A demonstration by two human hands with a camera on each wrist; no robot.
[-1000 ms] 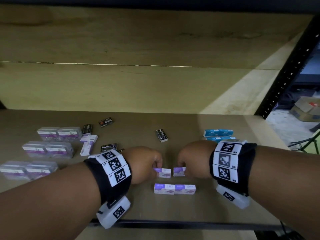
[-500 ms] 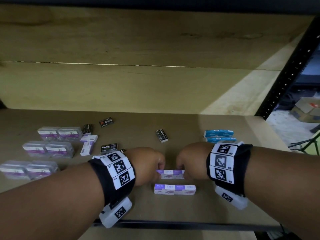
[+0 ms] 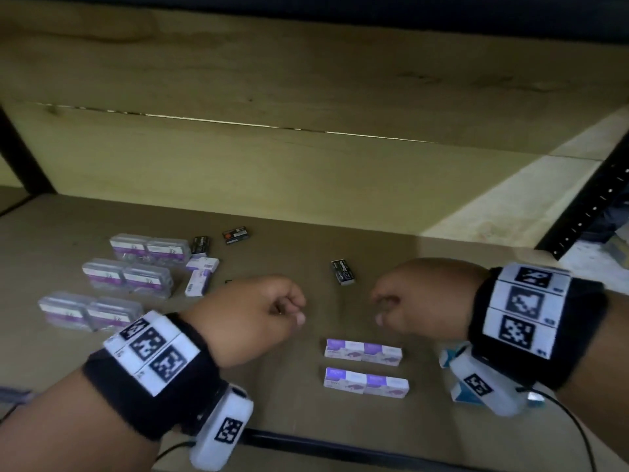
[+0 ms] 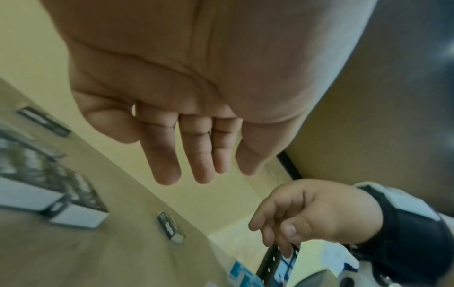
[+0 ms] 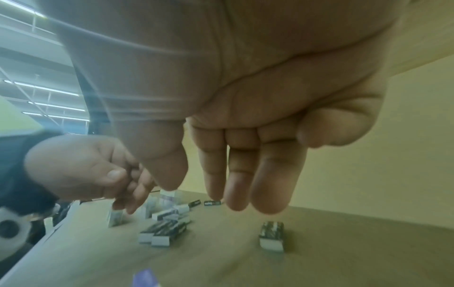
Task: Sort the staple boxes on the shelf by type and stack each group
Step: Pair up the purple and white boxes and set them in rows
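Note:
Two rows of small purple-and-white staple boxes lie near the shelf's front edge, the far row (image 3: 363, 351) just behind the near row (image 3: 366, 382). My left hand (image 3: 289, 310) hovers above and to the left of them. The right hand (image 3: 383, 303) hovers above and to their right. Neither touches a box. Both wrist views show relaxed fingers (image 4: 196, 155) and fingers (image 5: 245, 174) with nothing in them. A black staple box (image 3: 343, 272) lies behind the gap between my hands. Blue boxes (image 3: 456, 373) sit partly hidden under my right wrist.
Clear plastic cases (image 3: 127, 277) with purple labels stand in three pairs at the left. Beside them lie white-and-purple boxes (image 3: 197, 282) and two black boxes (image 3: 235, 235). A black shelf post (image 3: 592, 206) rises at the right, and a wooden board closes the back.
Both hands have let go of the far pair of purple boxes, now lying joined as a row, and have lifted and moved apart. The view has shifted closer.

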